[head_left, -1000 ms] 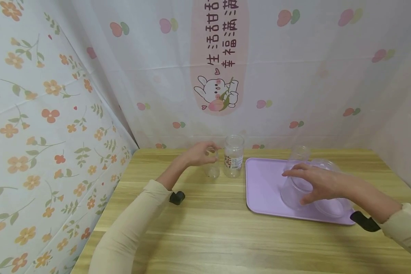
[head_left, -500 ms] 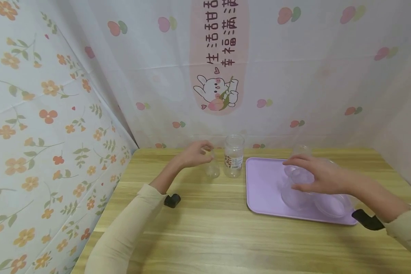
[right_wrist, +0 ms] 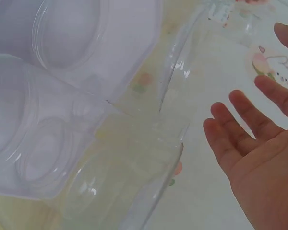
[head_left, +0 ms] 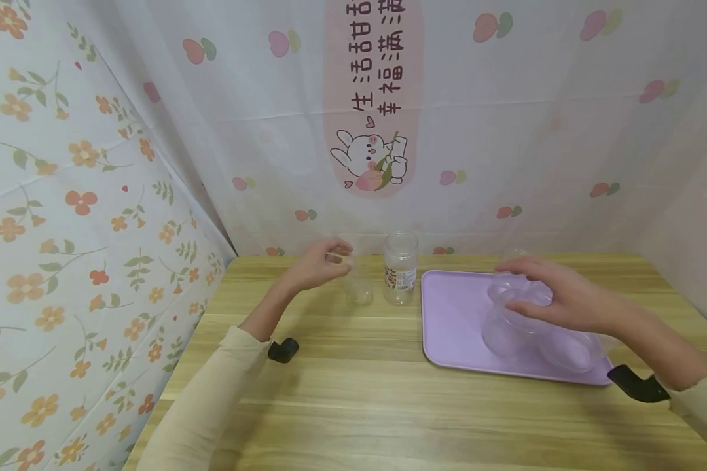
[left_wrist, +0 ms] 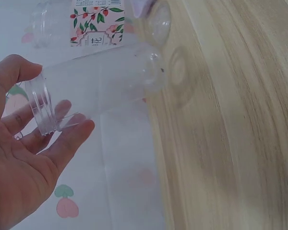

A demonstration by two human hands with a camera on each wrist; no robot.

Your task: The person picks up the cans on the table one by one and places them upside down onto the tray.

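Observation:
My left hand (head_left: 321, 267) holds an unlabelled clear jar (left_wrist: 103, 79) by its threaded rim, thumb on one side and fingers on the other. The jar leans toward that hand, its base low over the table. Just right of it stands a taller clear jar (head_left: 400, 268) with a printed flower label (left_wrist: 97, 21). My right hand (head_left: 556, 294) hovers with spread fingers above several clear plastic containers (head_left: 503, 333) on a lavender tray (head_left: 450, 327). In the right wrist view, the right hand (right_wrist: 259, 143) is apart from the containers, palm showing, gripping nothing.
The wood-grain table (head_left: 359, 392) runs back to a printed curtain (head_left: 259, 131). A floral cloth (head_left: 94, 261) hangs along the left side. The transparent containers overlap, so their separate edges are hard to tell.
My left hand has shifted left, tilting the unlabelled jar's rim that way. My right hand has moved slightly right above the containers.

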